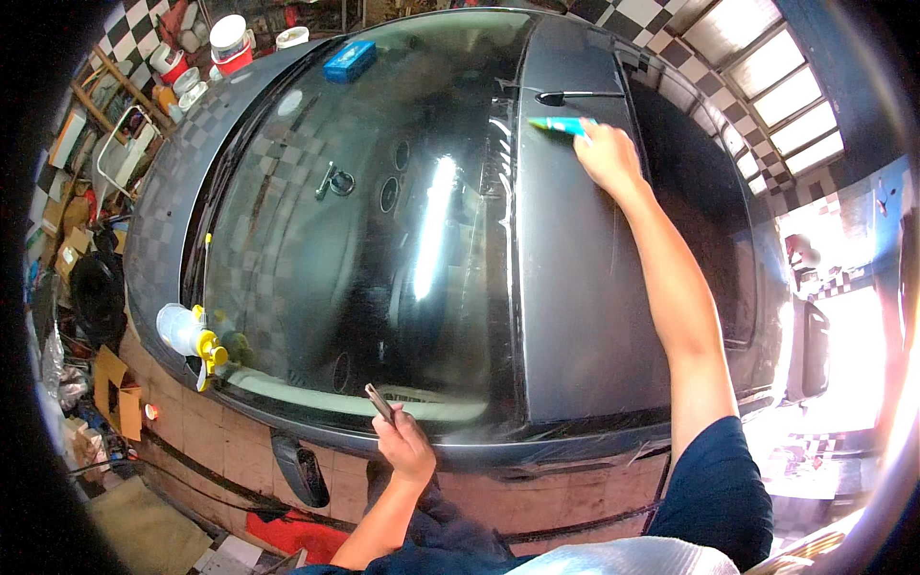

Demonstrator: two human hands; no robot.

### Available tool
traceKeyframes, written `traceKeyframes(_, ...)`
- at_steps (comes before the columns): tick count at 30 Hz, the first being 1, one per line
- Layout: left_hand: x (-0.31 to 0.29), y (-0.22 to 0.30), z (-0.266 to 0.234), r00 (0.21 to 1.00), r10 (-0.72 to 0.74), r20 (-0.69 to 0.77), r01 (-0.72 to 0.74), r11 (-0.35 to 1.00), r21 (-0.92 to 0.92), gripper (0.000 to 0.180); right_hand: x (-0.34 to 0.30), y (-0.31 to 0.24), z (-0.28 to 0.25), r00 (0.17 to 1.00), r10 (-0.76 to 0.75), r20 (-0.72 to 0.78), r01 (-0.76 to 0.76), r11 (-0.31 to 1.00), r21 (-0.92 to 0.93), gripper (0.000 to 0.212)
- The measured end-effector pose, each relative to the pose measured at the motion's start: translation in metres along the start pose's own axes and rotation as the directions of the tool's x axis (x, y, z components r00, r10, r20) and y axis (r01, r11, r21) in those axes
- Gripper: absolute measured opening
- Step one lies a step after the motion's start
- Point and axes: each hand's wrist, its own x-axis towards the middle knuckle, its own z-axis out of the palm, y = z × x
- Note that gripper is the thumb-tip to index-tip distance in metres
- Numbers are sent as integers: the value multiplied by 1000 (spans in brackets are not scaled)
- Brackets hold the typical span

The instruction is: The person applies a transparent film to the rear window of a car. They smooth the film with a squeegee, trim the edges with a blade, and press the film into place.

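Observation:
A car's windscreen [316, 287] fills the middle, with its grey roof strip [585, 287] to the right. At the far end of that strip, near a black aerial [585, 96], my right hand [607, 153] is closed round a flat teal-and-green squeegee [565, 126]. The squeegee's tip is close to the glass's top edge, where ragged white wet streaks [503, 163] show; contact is unclear. Over the near side of the windscreen, my left hand [406, 448] grips a slim, flat, dark-and-silver cutter-like tool [379, 401], pointing up and left. Its exact kind is hard to tell.
A spray bottle [180, 331] with a yellow head lies by the windscreen's near left corner. A blue box [350, 60] rests at its far end. The wing mirror [302, 470] sticks out below. White-and-red buckets [230, 43] and a cardboard box [117, 391] stand beyond the bonnet.

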Motion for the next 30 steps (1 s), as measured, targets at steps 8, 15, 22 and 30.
traceKeyframes(8,3,4,6,999,50,-1,-50,999,-17,15,33,7,29,994,106,-11,-105,991,77,42)
traceKeyframes(15,1,-2,2,998,59,-30,-58,998,35,15,3,24,3,993,98,-70,-92,992,92,45)
traceKeyframes(22,2,8,4,999,49,3,-49,999,10,14,18,92,0,998,-45,-38,48,996,76,44)
traceKeyframes(30,3,6,5,998,56,-29,-55,997,49,16,28,61,0,992,-105,-64,109,992,62,45)
